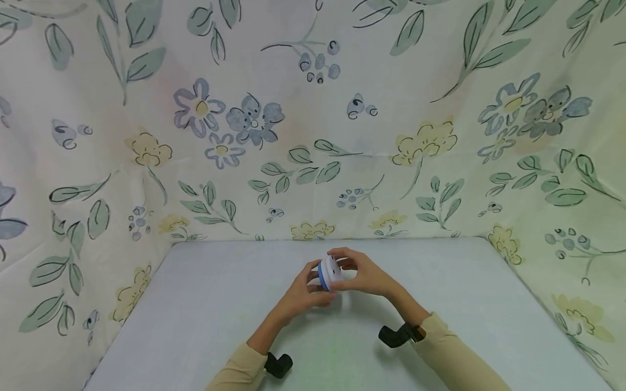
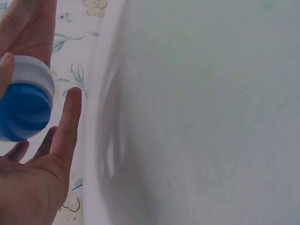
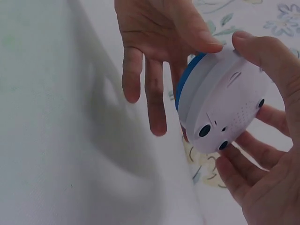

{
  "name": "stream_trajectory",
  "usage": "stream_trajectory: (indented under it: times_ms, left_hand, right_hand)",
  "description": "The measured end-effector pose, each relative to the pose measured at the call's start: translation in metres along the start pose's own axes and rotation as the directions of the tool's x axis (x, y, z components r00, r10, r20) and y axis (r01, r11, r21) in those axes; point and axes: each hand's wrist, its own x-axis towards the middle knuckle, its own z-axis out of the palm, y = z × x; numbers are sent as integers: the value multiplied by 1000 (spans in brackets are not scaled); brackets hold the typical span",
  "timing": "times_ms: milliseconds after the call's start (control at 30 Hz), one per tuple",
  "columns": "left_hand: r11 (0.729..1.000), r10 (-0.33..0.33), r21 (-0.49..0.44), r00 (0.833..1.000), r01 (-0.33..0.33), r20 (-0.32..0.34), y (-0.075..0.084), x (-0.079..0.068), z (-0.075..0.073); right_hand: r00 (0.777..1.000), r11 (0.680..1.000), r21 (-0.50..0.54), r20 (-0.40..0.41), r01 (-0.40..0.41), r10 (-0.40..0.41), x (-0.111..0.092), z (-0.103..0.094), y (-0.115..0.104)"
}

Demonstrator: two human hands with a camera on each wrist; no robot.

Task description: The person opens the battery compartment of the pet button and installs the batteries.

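Both hands hold a small round white-and-blue device above the table. Its white face shows dark round spots, a slot and a patch of tiny holes. The blue side faces the left palm. My right hand grips the white rim, with the thumb on one edge and fingertips on the opposite one. On the blue side, my left hand has one digit over the rim and another finger behind the device, while other fingers stand out straight. Exactly what kind of device it is cannot be told.
The pale table lies beneath both hands. A floral cloth hangs behind it and along its sides. Black wrist cameras are worn on the left wrist and right wrist.
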Motion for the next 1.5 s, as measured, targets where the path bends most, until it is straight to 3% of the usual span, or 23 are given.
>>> stream_trajectory:
  times_ms: [267, 367, 567, 667, 1000, 1267, 1500]
  left_hand:
    - [997, 12, -78, 1000, -13, -5, -5, 6, 4]
    - [999, 15, -43, 999, -17, -35, -3, 6, 5]
    - [989, 13, 147, 994, 3, -107, -2, 5, 6]
    - [980, 22, 197, 991, 4, -128, -3, 5, 5]
    - [971, 30, 237, 984, 13, -176, -6, 4, 6]
    - [970, 90, 238, 977, -43, -192, -4, 4, 7]
    - [971, 98, 237, 972, -45, -213, -4, 4, 7]
  right_hand:
    - [1000, 998, 65, 2, -17, 17, -2, -1, 5]
    - [999, 997, 71, 19, -34, 32, -2, -3, 1]
    - [999, 999, 19, 20, -26, 26, -3, -9, -13]
    - [999, 999, -9, 12, -40, 40, -2, -9, -2]
    - [999, 998, -53, 10, -43, 43, -5, -13, 4]
    - [1000, 998, -48, 7, -29, 29, -8, -17, 6]
    - [1000, 998, -65, -8, -19, 18, -10, -16, 11]
